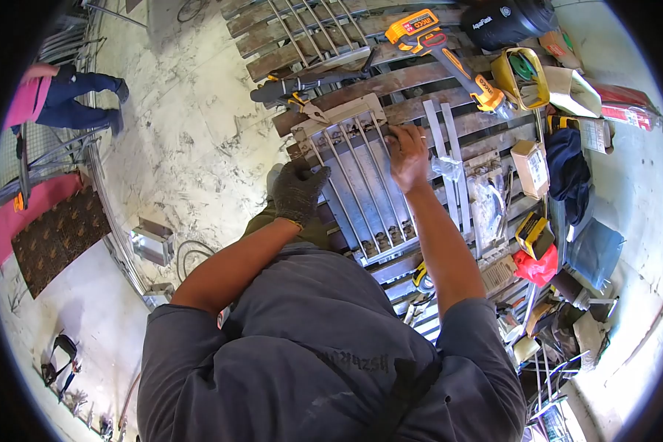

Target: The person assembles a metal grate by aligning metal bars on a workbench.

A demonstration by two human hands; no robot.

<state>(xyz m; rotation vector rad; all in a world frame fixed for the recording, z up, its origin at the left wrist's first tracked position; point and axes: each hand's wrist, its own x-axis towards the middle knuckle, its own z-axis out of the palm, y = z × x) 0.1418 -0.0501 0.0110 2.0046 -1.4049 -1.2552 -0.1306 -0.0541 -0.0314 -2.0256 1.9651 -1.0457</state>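
Note:
A metal frame with several parallel rods (pixel 370 188) lies over a flat plate on the slatted bench. My left hand (pixel 299 193), in a dark glove, is at the frame's left edge, its fingers curled; whether it grips the edge is unclear. My bare right hand (pixel 407 156) is at the upper right of the frame, fingers bent together over its edge, and what lies under the fingertips is hidden. Pliers (pixel 311 109) with yellow-black handles rest just above the frame. Two flat metal strips (pixel 455 158) lie to the right of my right hand.
A yellow cordless grinder (pixel 449 62) and a black welding torch (pixel 313 82) lie beyond the frame. To the right are a yellow container (pixel 521 77), a cardboard box (pixel 530 168) and a tape measure (pixel 422 278). A person (pixel 70 96) stands at the far left.

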